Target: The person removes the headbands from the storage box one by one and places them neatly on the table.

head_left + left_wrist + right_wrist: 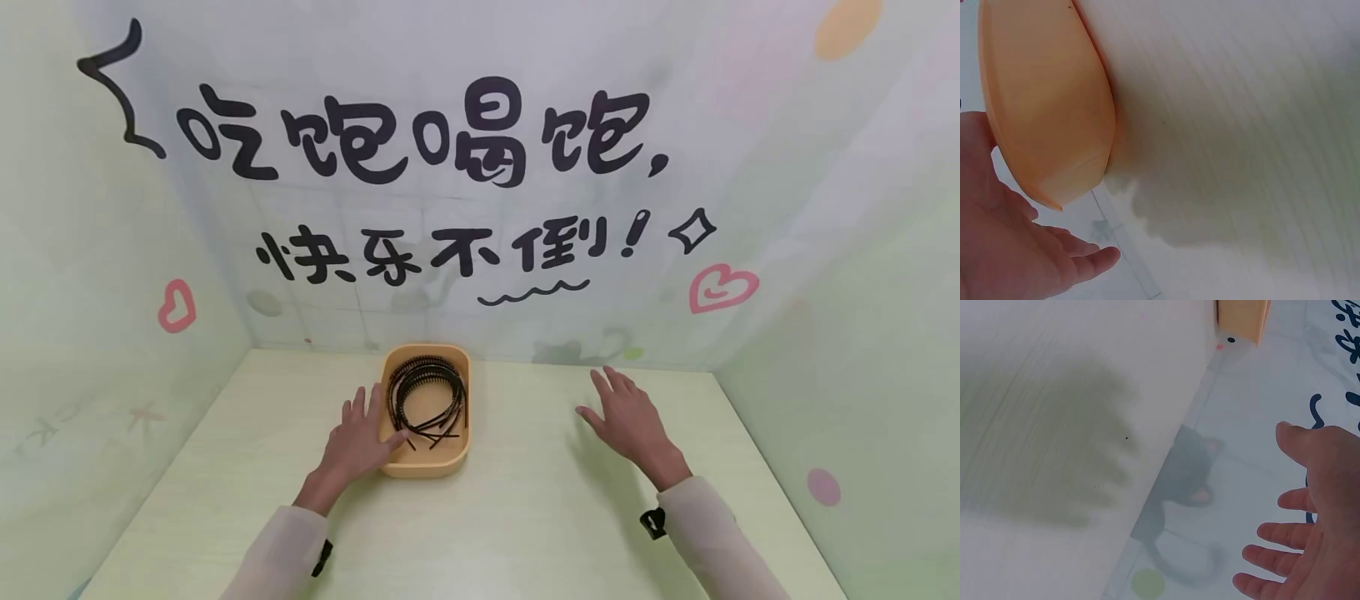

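An orange-tan plastic box (427, 472) stands on the table near the back wall. Several thin black toothed headbands (403, 400) lie inside it, nested in a ring with their ends crossing at the front. My left hand (358, 442) is at the box's left side, fingers extended and thumb reaching over the rim. In the left wrist view, the same hand (1022, 250) appears beside the box wall (1054, 106) with its fingers spread. Over the right part of the table, my right hand (630, 421) hovers with fingers loosely extended, holding nothing.
The pale wood-grain table (525, 517) meets a printed back wall (420, 200) with black lettering. Side walls (840, 375) enclose it left and right. In the right wrist view, a corner of the box (1242, 319) shows at the top.
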